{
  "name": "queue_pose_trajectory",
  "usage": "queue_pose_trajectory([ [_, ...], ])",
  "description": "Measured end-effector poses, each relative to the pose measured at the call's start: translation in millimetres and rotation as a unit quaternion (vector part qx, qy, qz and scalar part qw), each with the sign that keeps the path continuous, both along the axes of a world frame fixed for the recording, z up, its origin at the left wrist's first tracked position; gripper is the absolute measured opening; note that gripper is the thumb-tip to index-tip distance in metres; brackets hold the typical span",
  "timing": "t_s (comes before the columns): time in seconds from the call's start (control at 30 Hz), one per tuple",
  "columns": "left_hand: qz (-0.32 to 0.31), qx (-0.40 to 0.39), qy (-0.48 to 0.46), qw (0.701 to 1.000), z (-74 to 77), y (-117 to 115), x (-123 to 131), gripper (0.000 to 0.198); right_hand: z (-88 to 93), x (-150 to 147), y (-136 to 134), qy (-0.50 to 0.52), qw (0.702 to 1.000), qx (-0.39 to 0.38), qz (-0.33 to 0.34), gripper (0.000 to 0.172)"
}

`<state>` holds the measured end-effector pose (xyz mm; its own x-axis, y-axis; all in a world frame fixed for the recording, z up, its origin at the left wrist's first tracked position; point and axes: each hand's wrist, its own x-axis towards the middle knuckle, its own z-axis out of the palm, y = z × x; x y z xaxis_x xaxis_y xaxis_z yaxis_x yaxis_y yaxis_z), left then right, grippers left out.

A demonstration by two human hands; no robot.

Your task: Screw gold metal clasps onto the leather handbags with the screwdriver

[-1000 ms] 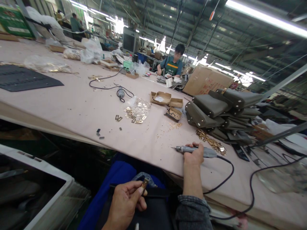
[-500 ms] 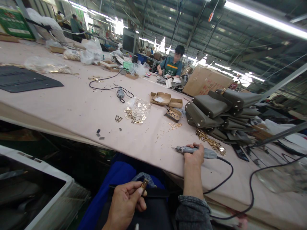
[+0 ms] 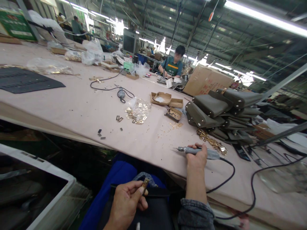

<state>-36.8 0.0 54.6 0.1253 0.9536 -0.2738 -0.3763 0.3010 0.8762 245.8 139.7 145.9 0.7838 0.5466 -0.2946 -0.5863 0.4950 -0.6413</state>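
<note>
My left hand [image 3: 128, 203] pinches a small gold-coloured metal clasp [image 3: 145, 183] between thumb and fingers, over a black leather-like piece [image 3: 157, 207] on my lap. My right hand [image 3: 197, 155] is wrapped round a grey electric screwdriver [image 3: 213, 154], its thin tip pointing left just over the tabletop. A black cord runs from its back end. Tiny gold screws [image 3: 176, 125] lie scattered beyond the tip, beside a small cardboard box [image 3: 174, 114] of them. Several gold metal fittings [image 3: 211, 142] are heaped to the right of the screwdriver.
Dark olive folded bags [image 3: 216, 108] are stacked at the right, near a phone [image 3: 241, 152]. A plastic bag of metal frames [image 3: 139, 110] lies mid-table. A white-rimmed bin [image 3: 55, 195] stands at lower left. A co-worker [image 3: 174, 65] sits across the table.
My right hand has shifted slightly right with the screwdriver. My left hand keeps its pinch on the clasp, almost still.
</note>
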Motion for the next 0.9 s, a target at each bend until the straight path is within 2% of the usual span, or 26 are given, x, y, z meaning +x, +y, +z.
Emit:
queue_pose_trajectory([
  [0.1,-0.003,-0.019,0.026,0.999,14.2,-1.2,1.7,0.043,10.4,-12.1,-24.2,-0.006,0.999,0.019,0.035,0.016],
  [0.2,-0.01,-0.039,0.039,0.998,26.4,-1.3,4.9,0.037,18.4,-37.4,-54.6,-0.071,0.99,0.067,0.105,0.011],
  [0.33,0.001,-0.057,0.056,0.997,28.5,-1.3,9.5,0.026,26.1,-83.9,-92.1,-0.141,0.965,0.082,0.203,0.022],
  [0.43,0.003,-0.061,0.07,0.996,25.4,-3.0,12.3,0.021,26.1,-115.1,-109.7,-0.186,0.951,0.072,0.236,0.028],
  [0.6,0.005,-0.065,0.082,0.995,23.1,-4.0,14.2,0.017,20.9,-140.8,-116.9,-0.278,0.926,0.081,0.241,0.026],
  [0.9,-0.001,-0.066,0.087,0.994,30.1,-3.1,11.3,0.019,15.7,-148.5,-117.8,-0.323,0.913,0.095,0.23,0.02],
])
